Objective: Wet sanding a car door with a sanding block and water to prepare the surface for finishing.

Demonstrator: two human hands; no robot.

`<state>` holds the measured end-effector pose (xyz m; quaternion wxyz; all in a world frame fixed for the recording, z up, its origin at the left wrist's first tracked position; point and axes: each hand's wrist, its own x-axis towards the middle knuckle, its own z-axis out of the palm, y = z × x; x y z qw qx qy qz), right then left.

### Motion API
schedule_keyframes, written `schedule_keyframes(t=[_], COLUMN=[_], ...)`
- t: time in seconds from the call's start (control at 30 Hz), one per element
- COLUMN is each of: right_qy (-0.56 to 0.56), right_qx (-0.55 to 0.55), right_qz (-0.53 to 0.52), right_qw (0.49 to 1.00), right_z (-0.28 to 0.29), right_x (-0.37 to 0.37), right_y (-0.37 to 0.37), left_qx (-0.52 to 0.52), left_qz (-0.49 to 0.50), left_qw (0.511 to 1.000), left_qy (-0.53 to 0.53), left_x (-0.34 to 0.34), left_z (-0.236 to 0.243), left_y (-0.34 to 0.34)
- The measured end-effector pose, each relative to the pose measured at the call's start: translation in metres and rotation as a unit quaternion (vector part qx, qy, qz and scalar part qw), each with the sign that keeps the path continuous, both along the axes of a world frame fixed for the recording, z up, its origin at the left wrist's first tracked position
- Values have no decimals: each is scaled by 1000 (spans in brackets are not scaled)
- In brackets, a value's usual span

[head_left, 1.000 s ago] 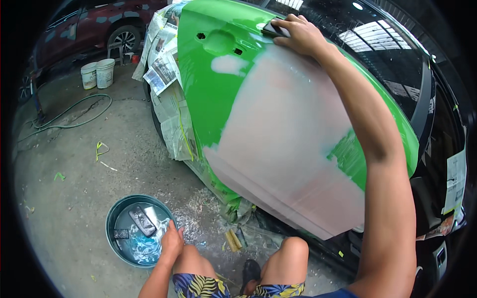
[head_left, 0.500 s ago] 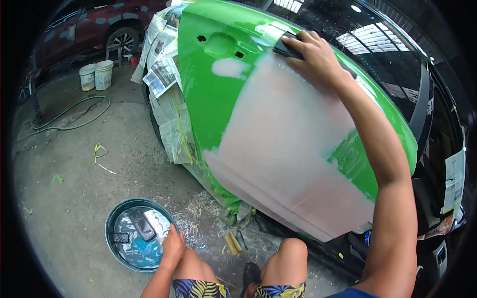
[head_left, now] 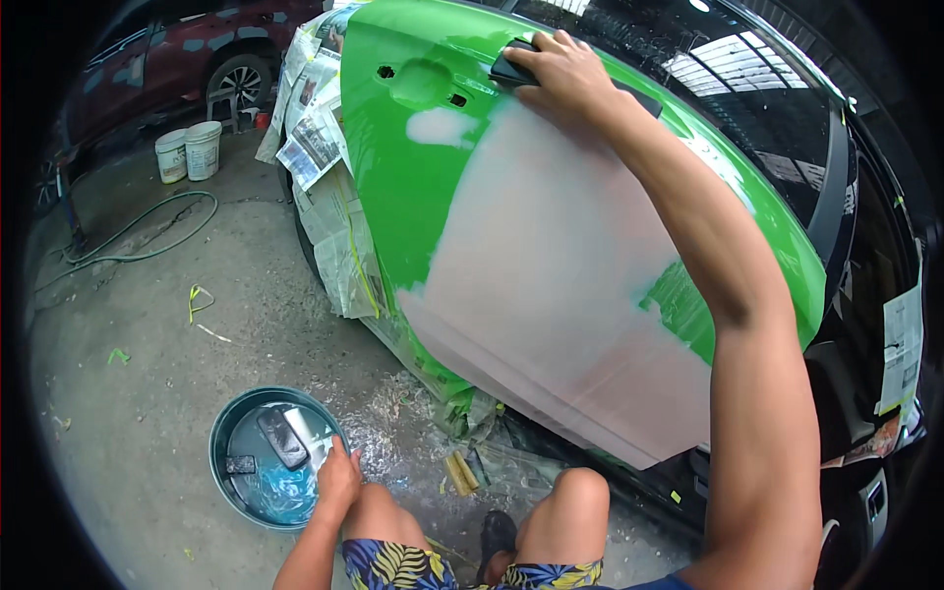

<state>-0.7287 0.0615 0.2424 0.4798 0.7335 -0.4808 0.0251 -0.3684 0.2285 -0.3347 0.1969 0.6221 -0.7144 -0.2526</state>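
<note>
My right hand (head_left: 568, 77) is closed over a black sanding block (head_left: 510, 67) and presses it on the upper part of a green car door (head_left: 398, 187). Just below the block, a large pale pinkish-grey filler patch (head_left: 551, 246) covers much of the panel. At the lower left, my left hand (head_left: 337, 477) grips the edge of a round dark teal basin (head_left: 213, 457), with its fingers wrapped at the rim. Bluish water fills the basin's bottom. A long dark block (head_left: 282, 439) and a smaller dark block (head_left: 240, 464) lie in it.
Newspaper masking (head_left: 320, 128) hangs along the car's left side. Two white buckets (head_left: 203, 150) stand near a dark red car (head_left: 167, 59), with a hose (head_left: 147, 236) on the concrete floor. Yellowish strips (head_left: 459, 474) lie by my feet.
My right hand has slid left and slightly upward along the door's upper part with the sanding block. My left hand stays on the basin's rim, while the water's reflections have shifted.
</note>
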Motion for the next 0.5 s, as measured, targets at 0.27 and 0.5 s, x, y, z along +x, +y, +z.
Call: schedule_keyframes(t=[0.27, 0.5], right_qy=[2, -223], right_qx=[-25, 120], right_qz=[-4, 107], right_qw=[1000, 961], right_z=[-5, -88], right_x=[-19, 105], right_y=[20, 7], left_qx=[10, 36], left_qz=[6, 69], left_qw=[1000, 997], left_qy=[-16, 10], left_x=[7, 6], left_z=[-1, 29], left_y=[4, 8])
